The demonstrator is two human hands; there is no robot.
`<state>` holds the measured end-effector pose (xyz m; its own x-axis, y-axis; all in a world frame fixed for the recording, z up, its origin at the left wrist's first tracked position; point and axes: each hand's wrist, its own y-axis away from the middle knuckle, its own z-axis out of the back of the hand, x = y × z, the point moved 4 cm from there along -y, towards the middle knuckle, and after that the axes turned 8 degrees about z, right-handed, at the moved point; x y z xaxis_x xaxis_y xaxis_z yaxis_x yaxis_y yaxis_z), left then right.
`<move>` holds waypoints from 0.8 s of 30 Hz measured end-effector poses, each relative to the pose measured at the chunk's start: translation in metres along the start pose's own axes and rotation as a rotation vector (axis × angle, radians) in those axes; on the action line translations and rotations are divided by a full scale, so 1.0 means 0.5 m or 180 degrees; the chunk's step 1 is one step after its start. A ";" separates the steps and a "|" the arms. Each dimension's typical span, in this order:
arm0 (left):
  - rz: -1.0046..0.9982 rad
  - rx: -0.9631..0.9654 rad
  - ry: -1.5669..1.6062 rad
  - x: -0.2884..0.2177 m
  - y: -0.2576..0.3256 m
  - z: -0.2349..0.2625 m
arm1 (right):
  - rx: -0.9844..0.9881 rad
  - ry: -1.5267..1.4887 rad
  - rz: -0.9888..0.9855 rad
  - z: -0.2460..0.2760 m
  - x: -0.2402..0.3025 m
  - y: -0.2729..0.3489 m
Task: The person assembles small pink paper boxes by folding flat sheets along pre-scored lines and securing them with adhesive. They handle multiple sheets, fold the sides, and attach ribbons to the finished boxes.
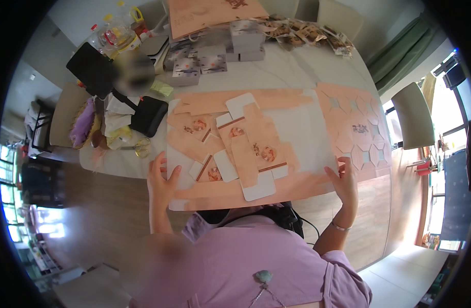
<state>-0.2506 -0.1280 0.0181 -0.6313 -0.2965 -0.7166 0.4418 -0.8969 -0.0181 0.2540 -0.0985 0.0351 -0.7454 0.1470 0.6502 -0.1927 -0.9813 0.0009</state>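
A large peach-and-white cardboard sheet (307,123) lies before me, its near edge jutting past the table toward my body. My left hand (162,179) grips the sheet's left edge, thumb on top and fingers curled at the side. At the right edge, my right hand (344,180) holds it likewise, with some fingertips hidden. Several flat, unfolded box blanks lie overlapping on the sheet. One blank (244,156) with white flaps and a printed food picture is uppermost, and another blank (187,141) shows at its left.
Right of the sheet lies a peach printed sheet (358,123) with cut-outs. Stacked small boxes (246,38), a peach carton (210,15) and packets (312,32) stand at the back. Scissors (142,148), a black stand (148,115) and bottles (115,33) are at left.
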 end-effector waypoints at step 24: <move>-0.1142 -0.0237 -0.0356 -0.032 -0.170 -0.048 | 0.1079 -0.0456 0.1141 -0.262 0.278 -0.083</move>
<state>-0.2627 -0.0390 0.0145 -0.8180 -0.0058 -0.5751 0.2227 -0.9251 -0.3074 0.0749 -0.0211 0.0258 -0.6273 -0.2013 0.7523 0.2944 -0.9556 -0.0102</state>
